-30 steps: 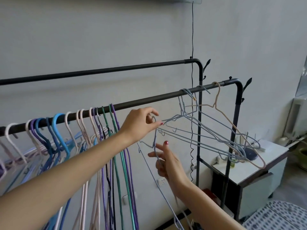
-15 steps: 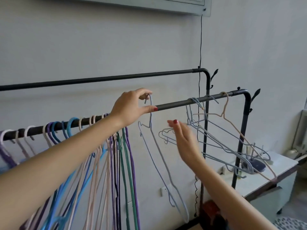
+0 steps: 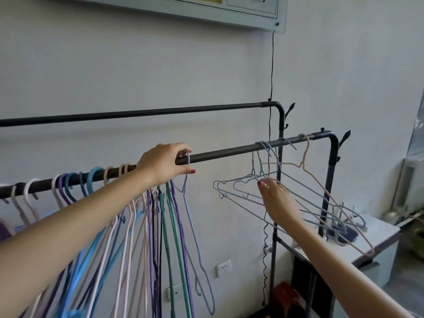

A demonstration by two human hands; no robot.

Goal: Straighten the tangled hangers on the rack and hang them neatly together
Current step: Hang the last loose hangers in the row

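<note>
A black rack's front rail (image 3: 229,152) runs from lower left to upper right. Many coloured hangers (image 3: 146,237) hang side by side on its left part. My left hand (image 3: 165,164) pinches the hook of a grey-blue hanger (image 3: 195,244) against the rail, just right of that row. Further right, a tangled bunch of grey-blue hangers (image 3: 243,187) and one pale pink hanger (image 3: 321,187) hang askew. My right hand (image 3: 277,200) reaches into this bunch, its fingertips at the hanger necks; whether it holds one I cannot tell.
The rack's back rail (image 3: 142,113) runs higher, near the grey wall. A white cabinet (image 3: 376,249) with small items stands right of the rack post (image 3: 328,191). A black cord (image 3: 271,65) hangs down the wall from a board. Wall sockets (image 3: 223,268) sit low.
My left hand has set the grey-blue hanger's hook onto the rail beside the row. My right hand has moved right and up into the tangled bunch.
</note>
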